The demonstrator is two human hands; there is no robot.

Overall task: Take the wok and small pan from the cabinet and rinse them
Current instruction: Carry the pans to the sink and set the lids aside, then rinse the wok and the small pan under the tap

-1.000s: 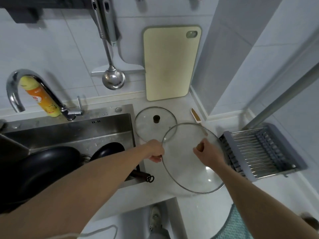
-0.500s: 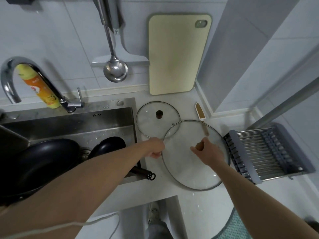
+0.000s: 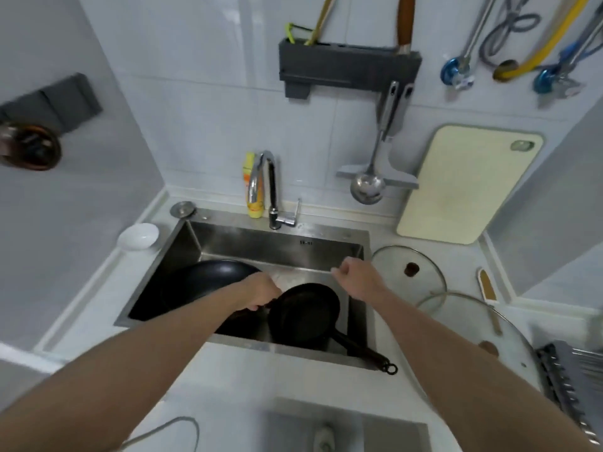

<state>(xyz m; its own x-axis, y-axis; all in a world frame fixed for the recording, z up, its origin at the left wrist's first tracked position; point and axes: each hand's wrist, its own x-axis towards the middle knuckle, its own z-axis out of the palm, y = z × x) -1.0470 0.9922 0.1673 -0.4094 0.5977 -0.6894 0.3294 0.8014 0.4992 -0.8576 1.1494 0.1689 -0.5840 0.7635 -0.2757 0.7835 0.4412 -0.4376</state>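
With the left hand (image 3: 261, 293) gripping the small pan's (image 3: 303, 313) rim and the right hand (image 3: 354, 275) curled empty, the person should tilt the pan under the faucet (image 3: 262, 177) before running water.

The stainless steel sink basin (image 3: 280, 252) is the reference. Its left half is occupied by the large black wok (image 3: 202, 282); its front right by the small black frying pan (image 3: 303, 314). The rear strip of basin floor is free. The curved chrome faucet (image 3: 261, 177) overhangs the rear edge. Two round glass lids (image 3: 408, 272) obstruct the counter to the right.
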